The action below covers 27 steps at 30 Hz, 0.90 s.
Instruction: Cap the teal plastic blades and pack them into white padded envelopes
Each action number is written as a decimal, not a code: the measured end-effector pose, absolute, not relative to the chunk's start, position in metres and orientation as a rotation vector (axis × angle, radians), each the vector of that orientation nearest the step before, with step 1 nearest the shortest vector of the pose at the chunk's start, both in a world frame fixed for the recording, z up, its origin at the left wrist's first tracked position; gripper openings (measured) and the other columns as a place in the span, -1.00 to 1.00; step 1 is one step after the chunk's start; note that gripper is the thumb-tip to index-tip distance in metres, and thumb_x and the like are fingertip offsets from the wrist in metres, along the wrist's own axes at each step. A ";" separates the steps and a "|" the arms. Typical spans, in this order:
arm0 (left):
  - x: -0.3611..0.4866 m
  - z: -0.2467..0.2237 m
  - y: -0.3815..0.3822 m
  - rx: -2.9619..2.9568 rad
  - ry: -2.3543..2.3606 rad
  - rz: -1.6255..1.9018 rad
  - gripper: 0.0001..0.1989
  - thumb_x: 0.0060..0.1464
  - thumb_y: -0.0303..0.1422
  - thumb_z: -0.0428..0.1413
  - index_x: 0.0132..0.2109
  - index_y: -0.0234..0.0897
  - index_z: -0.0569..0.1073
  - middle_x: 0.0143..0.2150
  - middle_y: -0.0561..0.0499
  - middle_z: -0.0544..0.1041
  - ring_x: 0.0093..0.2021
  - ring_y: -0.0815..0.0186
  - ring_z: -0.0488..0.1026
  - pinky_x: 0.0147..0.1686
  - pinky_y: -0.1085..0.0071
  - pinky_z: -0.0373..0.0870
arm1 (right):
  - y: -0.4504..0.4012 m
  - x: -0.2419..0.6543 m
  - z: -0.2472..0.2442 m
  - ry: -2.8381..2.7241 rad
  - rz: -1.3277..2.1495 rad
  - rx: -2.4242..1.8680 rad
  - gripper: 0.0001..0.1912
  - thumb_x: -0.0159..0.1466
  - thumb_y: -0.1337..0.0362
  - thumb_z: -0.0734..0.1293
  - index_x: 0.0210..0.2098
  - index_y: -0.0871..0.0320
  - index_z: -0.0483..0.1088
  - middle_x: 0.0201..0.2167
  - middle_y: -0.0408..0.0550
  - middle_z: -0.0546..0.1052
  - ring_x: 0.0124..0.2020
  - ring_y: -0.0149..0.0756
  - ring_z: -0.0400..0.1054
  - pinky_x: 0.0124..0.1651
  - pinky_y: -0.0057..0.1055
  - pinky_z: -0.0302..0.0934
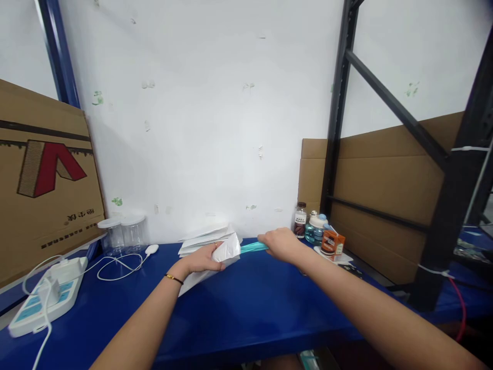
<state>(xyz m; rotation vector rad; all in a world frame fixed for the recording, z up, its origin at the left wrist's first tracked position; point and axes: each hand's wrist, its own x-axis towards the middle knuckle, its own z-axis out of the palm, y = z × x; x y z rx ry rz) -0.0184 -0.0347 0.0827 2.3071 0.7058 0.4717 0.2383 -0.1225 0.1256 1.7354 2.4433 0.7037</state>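
Over the middle of the blue table (231, 313), my left hand (204, 258) grips a white plastic bag (228, 248), thumb across its front. A teal strip of thin, stretchy-looking material (253, 247) runs from the bag's mouth to my right hand (280, 243), whose closed fingers pinch its far end. The strip is drawn out straight between the two hands; how much of it lies inside the bag is hidden. Just behind my left hand lies a stack of white folded sheets or bags (206, 237).
At left are a power strip (54, 295), a white cable, two clear lidded jars (133, 234) and a large cardboard box (46, 185). At right stand a brown bottle (300, 220), a teal cup (316, 229), an orange box (333, 243) and a black rack post (435, 221).
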 end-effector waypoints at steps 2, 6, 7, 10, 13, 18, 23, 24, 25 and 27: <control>-0.008 0.079 -0.036 2.257 0.643 0.512 -0.34 -0.17 -0.25 0.15 0.13 -0.24 0.23 -0.03 -0.01 0.42 -0.09 0.18 0.33 -0.06 0.33 0.24 | -0.120 0.231 0.141 2.435 0.758 1.669 -0.82 0.16 0.34 0.22 -0.22 0.12 0.35 -0.33 0.05 0.54 -0.28 -0.13 0.43 -0.32 -0.35 0.20; 0.016 0.066 -0.036 2.002 0.495 0.711 -0.28 -0.18 -0.20 0.18 0.16 -0.26 0.18 0.06 -0.05 0.35 0.01 0.14 0.26 0.03 0.27 0.15 | -0.115 0.209 0.176 2.458 0.853 1.507 -0.84 0.15 0.45 0.21 -0.34 0.21 0.41 -0.37 0.12 0.54 -0.29 -0.14 0.43 -0.30 -0.35 0.20; 0.021 0.062 -0.035 1.905 0.461 0.754 -0.26 -0.18 -0.18 0.18 0.16 -0.27 0.17 0.05 -0.07 0.35 0.00 0.14 0.27 0.01 0.27 0.16 | -0.115 0.203 0.185 2.477 0.877 1.471 -0.84 0.15 0.48 0.21 -0.37 0.22 0.42 -0.38 0.12 0.54 -0.28 -0.15 0.43 -0.29 -0.35 0.19; 0.037 0.055 -0.036 1.644 0.406 0.817 -0.25 -0.23 -0.12 0.19 0.13 -0.31 0.20 -0.01 -0.13 0.39 -0.08 0.13 0.34 -0.11 0.28 0.25 | -0.113 0.185 0.204 2.511 0.910 1.389 -0.83 0.14 0.51 0.23 -0.43 0.24 0.44 -0.38 0.12 0.54 -0.26 -0.13 0.42 -0.26 -0.31 0.17; 0.046 0.052 -0.038 1.503 0.352 0.861 -0.25 -0.30 -0.12 0.23 0.07 -0.34 0.27 -0.09 -0.16 0.44 -0.15 0.13 0.37 -0.20 0.31 0.27 | -0.109 0.171 0.214 2.512 0.873 1.341 -0.85 0.09 0.55 0.26 -0.47 0.25 0.45 -0.40 0.11 0.54 -0.26 -0.10 0.41 -0.24 -0.27 0.16; 0.047 0.048 -0.039 1.399 0.264 0.876 -0.33 -0.28 -0.17 0.23 0.01 -0.37 0.32 -0.13 -0.18 0.47 -0.14 0.12 0.39 -0.19 0.31 0.28 | -0.098 0.169 0.218 2.594 0.764 1.409 -0.91 0.08 0.51 0.30 -0.44 0.26 0.43 -0.38 0.07 0.53 -0.24 -0.14 0.40 -0.20 -0.28 0.17; 0.038 0.052 -0.049 1.371 0.148 0.775 -0.36 -0.21 -0.18 0.17 0.05 -0.37 0.32 0.02 -0.21 0.40 0.02 0.02 0.32 -0.03 0.20 0.23 | -0.091 0.199 0.215 2.915 0.096 1.509 -0.26 -0.06 0.29 0.43 0.11 0.18 0.17 -0.07 0.04 0.41 -0.14 -0.22 0.34 -0.17 -0.38 0.21; 0.036 0.053 -0.051 1.355 0.136 0.748 -0.34 -0.21 -0.16 0.16 0.07 -0.38 0.31 0.04 -0.22 0.39 0.06 0.00 0.29 -0.01 0.17 0.22 | -0.089 0.206 0.210 2.990 -0.127 1.492 -0.11 -0.08 0.23 0.44 0.19 0.15 0.03 0.00 0.05 0.36 -0.11 -0.24 0.32 -0.16 -0.40 0.21; 0.035 0.054 -0.053 1.338 0.141 0.726 -0.31 -0.21 -0.14 0.14 0.08 -0.38 0.29 0.05 -0.22 0.38 0.07 -0.01 0.28 0.01 0.16 0.21 | -0.087 0.212 0.203 3.046 -0.351 1.458 -0.03 -0.09 0.20 0.45 0.23 0.15 -0.05 0.03 0.05 0.34 -0.08 -0.23 0.30 -0.14 -0.41 0.21; 0.034 0.054 -0.054 1.305 0.214 0.718 -0.29 -0.21 -0.10 0.11 0.09 -0.40 0.29 0.03 -0.22 0.40 0.05 -0.03 0.30 -0.01 0.14 0.23 | -0.080 0.220 0.183 3.176 -0.692 1.429 -0.12 -0.06 0.16 0.44 0.18 0.20 0.07 -0.01 0.05 0.38 -0.06 -0.23 0.29 -0.09 -0.39 0.20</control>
